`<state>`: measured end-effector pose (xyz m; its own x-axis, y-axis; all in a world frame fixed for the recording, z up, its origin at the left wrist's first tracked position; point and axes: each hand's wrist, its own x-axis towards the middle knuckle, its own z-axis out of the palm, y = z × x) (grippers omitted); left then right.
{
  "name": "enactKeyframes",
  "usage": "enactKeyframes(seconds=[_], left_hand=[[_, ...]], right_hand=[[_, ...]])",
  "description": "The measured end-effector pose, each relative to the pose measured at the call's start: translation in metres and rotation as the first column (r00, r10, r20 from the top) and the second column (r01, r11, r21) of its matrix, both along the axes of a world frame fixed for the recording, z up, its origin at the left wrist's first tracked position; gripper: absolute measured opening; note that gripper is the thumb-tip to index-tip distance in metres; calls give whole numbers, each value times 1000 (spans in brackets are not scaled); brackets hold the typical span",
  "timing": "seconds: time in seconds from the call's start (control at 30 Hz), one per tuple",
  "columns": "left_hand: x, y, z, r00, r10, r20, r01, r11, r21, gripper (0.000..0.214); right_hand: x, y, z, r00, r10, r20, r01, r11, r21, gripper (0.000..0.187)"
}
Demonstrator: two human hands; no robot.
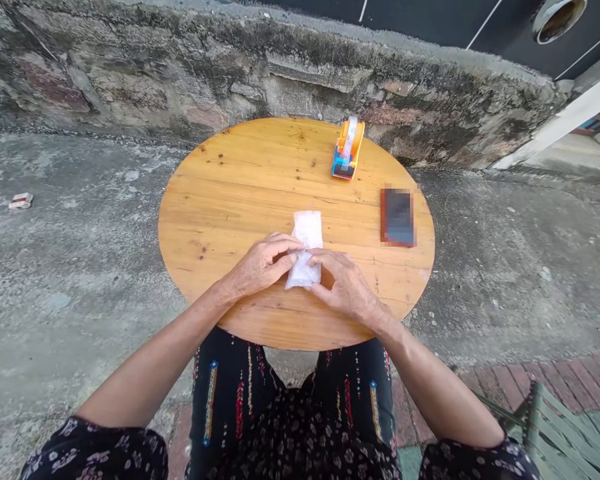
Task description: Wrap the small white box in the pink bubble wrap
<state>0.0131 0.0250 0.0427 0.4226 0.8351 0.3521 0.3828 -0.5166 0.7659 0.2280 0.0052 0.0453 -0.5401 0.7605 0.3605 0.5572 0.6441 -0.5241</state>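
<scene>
A small white plastic packet (307,240) lies on the round wooden table (230,200), its far end flat and its near end bunched up. My left hand (260,265) pinches the packet's near end from the left with curled fingers. My right hand (343,283) grips the same end from the right, fingers bent around it. Both hands rest on the tabletop near its front edge.
An orange and blue tape dispenser (348,149) stands at the table's far side. A dark phone (397,216) lies flat to the right. A rough stone wall (280,73) runs behind the table. A green slatted chair (560,433) shows at bottom right. A small scrap (21,200) lies on the concrete at left.
</scene>
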Motion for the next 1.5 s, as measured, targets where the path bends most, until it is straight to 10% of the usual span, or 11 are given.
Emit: enactKeyframes(seconds=[0.33,0.63,0.97,1.5], left_hand=[[-20,-30,-7,962,-71,-263,105,987,119,74],[-10,-30,-17,964,29,-265,67,936,346,51],[-10,-40,-4,989,-31,-144,55,985,164,45],[-11,-32,11,970,-21,-244,22,1000,0,56]], right_hand=[[2,2,1,1000,9,-11,-10,998,-64,23],[4,5,5,998,37,-49,-42,992,-119,21],[9,9,19,991,120,-60,-134,914,-382,24],[6,22,18,974,196,-110,-219,940,-261,19]])
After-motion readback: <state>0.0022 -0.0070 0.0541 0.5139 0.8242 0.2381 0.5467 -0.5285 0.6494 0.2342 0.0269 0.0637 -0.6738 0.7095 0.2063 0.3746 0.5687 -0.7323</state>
